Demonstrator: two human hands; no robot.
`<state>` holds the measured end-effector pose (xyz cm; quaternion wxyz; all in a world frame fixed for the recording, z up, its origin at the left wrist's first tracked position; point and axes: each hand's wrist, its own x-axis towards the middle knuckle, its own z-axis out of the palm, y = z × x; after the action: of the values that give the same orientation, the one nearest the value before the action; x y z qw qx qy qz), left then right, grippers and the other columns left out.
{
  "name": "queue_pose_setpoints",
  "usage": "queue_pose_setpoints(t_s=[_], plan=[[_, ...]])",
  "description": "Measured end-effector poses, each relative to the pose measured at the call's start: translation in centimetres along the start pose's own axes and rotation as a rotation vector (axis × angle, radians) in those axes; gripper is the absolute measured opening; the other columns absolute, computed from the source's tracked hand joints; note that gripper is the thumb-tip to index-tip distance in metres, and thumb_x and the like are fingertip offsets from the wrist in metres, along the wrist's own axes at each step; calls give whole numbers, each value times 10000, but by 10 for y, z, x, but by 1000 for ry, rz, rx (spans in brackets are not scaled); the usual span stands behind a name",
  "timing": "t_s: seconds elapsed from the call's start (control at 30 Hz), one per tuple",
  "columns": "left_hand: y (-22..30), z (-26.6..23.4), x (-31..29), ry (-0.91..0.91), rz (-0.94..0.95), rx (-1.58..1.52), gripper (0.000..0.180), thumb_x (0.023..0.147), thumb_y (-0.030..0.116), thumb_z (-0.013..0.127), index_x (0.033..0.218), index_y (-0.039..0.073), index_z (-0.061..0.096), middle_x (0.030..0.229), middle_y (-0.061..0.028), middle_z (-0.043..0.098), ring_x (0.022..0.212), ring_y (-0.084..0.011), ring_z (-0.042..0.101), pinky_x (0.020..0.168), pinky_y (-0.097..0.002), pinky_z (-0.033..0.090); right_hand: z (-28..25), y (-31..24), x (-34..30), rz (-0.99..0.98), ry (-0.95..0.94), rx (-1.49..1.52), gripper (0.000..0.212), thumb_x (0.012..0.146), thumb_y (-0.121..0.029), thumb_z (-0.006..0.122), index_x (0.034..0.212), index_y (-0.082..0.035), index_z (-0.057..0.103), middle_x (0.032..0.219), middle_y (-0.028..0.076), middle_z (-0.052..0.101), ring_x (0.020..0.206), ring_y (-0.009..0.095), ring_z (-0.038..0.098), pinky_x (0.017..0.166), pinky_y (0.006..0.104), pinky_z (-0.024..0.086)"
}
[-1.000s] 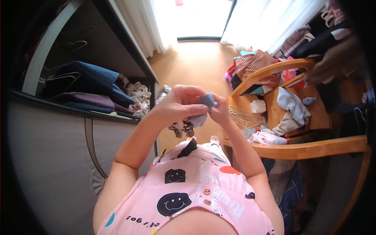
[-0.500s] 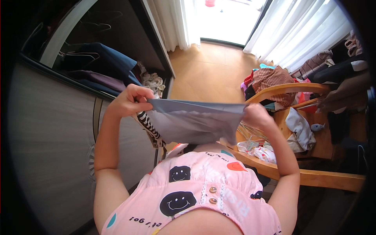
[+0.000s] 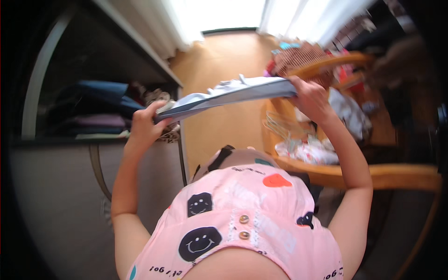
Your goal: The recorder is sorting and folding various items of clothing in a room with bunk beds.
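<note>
Stretched between my two hands is a light grey-blue garment (image 3: pixel 228 93), its long edge pulled nearly straight; which kind of garment it is I cannot tell. My left hand (image 3: pixel 148 125) pinches its left end, close to the wardrobe. The right end is gripped in my right hand (image 3: pixel 309 97), near the wooden chair, and sits a little higher in the picture than the left one. Loose cloth ripples up along the far side of the edge. Part of the picture is smeared by motion.
An open wardrobe shelf (image 3: pixel 51 139) with folded clothes (image 3: pixel 100 120) stands at left. On the right, a wooden chair (image 3: pixel 396 177) carries white printed cloth (image 3: pixel 308 151) and wire hangers (image 3: pixel 282 127). A striped brown cloth (image 3: pixel 298 59) tops a clothes pile behind it. White curtains (image 3: pixel 312 18) flank a bright doorway.
Both hands have lifted the garment up and away from my body, and its hanging cloth has flipped to the far side. The view has shifted, with blur.
</note>
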<state>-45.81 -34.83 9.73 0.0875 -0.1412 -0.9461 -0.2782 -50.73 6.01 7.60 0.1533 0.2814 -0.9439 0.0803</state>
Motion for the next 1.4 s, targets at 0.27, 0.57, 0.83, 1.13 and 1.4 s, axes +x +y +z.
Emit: queue_pose_setpoints(t_s=[0.27, 0.57, 0.83, 1.13, 1.4], plan=[[-4, 19, 14, -504, -134, -92, 150, 624, 61, 682, 658, -44, 581, 499, -82, 473, 498, -76, 439, 475, -265, 363, 12, -24, -89, 180, -586, 135, 238, 729, -114, 561, 966, -92, 559, 625, 146, 586, 620, 326, 604, 552, 439, 461], [-21, 62, -6, -1212, -395, -467, 201, 641, 70, 758, 607, 11, 569, 569, 72, 436, 531, -8, 425, 439, -188, 324, 17, -122, -195, 579, -780, 1064, 162, 680, -140, 578, 729, 14, 593, 725, 196, 585, 711, 345, 573, 645, 405, 440], [27, 120, 22, -1201, -303, -501, 108, 781, 88, 634, 733, 6, 582, 604, 52, 487, 534, -15, 410, 437, -201, 340, 59, -163, -193, 1064, -452, 1598, 365, 816, -309, 557, 962, 26, 553, 872, 130, 607, 765, 195, 567, 672, 328, 443], [118, 154, -30, -748, 292, -431, 276, 753, 77, 619, 1020, 16, 585, 766, -96, 572, 505, -103, 490, 470, -251, 397, 105, -164, -103, 1399, 98, 1924, 479, 774, -360, 611, 1085, -7, 526, 1017, 119, 554, 891, 188, 544, 720, 326, 457], [51, 159, -43, -875, -464, -949, 241, 875, 207, 535, 1017, 33, 620, 682, 7, 572, 583, -15, 463, 469, -167, 373, 43, -86, -67, 482, -9, 585, 132, 736, -142, 627, 839, -66, 659, 788, 56, 606, 853, 264, 540, 791, 361, 415]])
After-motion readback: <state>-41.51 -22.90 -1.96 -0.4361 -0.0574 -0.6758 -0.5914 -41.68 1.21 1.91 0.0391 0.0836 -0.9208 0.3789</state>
